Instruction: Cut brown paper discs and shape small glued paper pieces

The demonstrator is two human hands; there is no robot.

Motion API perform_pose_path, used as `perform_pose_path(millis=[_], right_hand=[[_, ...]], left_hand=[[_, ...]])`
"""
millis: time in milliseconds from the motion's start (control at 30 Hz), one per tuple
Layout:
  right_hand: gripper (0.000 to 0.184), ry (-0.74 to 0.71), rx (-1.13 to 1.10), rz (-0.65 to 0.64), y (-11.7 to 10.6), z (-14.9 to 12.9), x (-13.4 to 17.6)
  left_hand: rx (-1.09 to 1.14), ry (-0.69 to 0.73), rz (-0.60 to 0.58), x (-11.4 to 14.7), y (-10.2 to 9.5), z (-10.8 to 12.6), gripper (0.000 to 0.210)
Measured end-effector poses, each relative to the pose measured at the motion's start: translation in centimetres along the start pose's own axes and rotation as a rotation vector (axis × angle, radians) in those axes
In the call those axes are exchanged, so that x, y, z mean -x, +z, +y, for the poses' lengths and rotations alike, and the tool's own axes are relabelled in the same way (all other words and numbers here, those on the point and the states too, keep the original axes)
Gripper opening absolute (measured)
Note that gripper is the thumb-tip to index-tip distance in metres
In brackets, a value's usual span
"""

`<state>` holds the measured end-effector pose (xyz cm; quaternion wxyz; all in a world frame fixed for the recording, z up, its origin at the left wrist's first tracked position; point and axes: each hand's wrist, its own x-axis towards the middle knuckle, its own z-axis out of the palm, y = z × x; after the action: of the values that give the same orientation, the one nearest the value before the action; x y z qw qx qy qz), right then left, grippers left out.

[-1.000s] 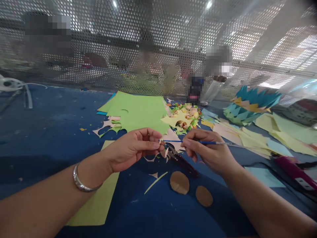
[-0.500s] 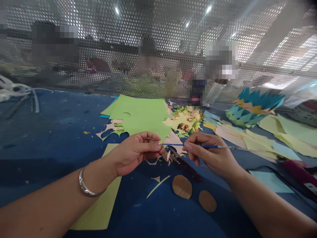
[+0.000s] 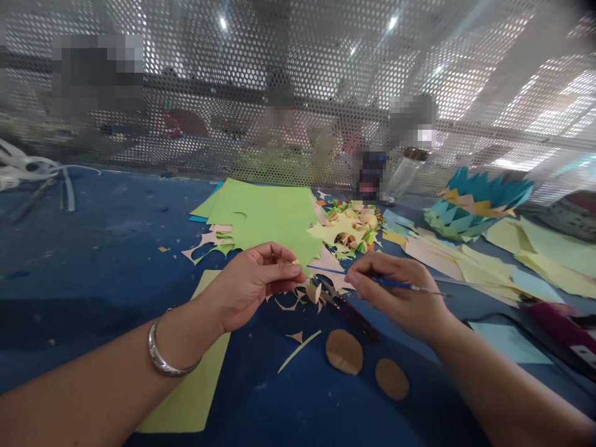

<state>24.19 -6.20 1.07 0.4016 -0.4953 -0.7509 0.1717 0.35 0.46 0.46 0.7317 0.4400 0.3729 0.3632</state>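
Observation:
My left hand [image 3: 263, 279], a silver bangle on its wrist, is closed in a pinch. A tiny pale-yellow paper piece [image 3: 295, 262] shows at its fingertips, mostly hidden. In my right hand [image 3: 395, 292] is a thin blue-handled paintbrush [image 3: 326, 270], its metal ferrule pointing right. The handle's bare end lies close to my left fingertips, with a small gap between. Below the hands are dark-handled scissors [image 3: 356, 316], partly under paper scraps. Two brown cardboard discs [image 3: 344, 352] and a curved pale paper strip [image 3: 299, 351] lie nearer me.
Green paper sheets [image 3: 270, 214] lie ahead, beside a heap of small rolled paper pieces [image 3: 361, 226]. A teal paper crown-like bowl [image 3: 479, 198], loose paper sheets [image 3: 549, 248] and a purple tool [image 3: 563, 329] with a cord are at right. A perforated metal screen [image 3: 209, 93] stands behind.
The handle's end has come away from the paper piece in my left fingers. The paintbrush now tilts more, its ferrule end lower. My left hand has shifted slightly left and up.

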Motion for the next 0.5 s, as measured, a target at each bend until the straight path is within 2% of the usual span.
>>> perform_pose_path(millis=[100,200,500], right_hand=[[0.018,-0.128,0.120,-0.046,0.4,-0.6,0.1],[0.015,-0.229,0.148,-0.064,0.8,-1.3,0.3],[0.016,-0.308,0.231,0.084,1.2,-1.6,0.7]], left_hand=[[-0.012,0.013,0.000,0.1,0.0,-0.1,0.025],[-0.030,0.045,0.019,0.2,-0.1,-0.1,0.027],[-0.193,0.171,0.076,0.2,0.1,-0.4,0.032]])
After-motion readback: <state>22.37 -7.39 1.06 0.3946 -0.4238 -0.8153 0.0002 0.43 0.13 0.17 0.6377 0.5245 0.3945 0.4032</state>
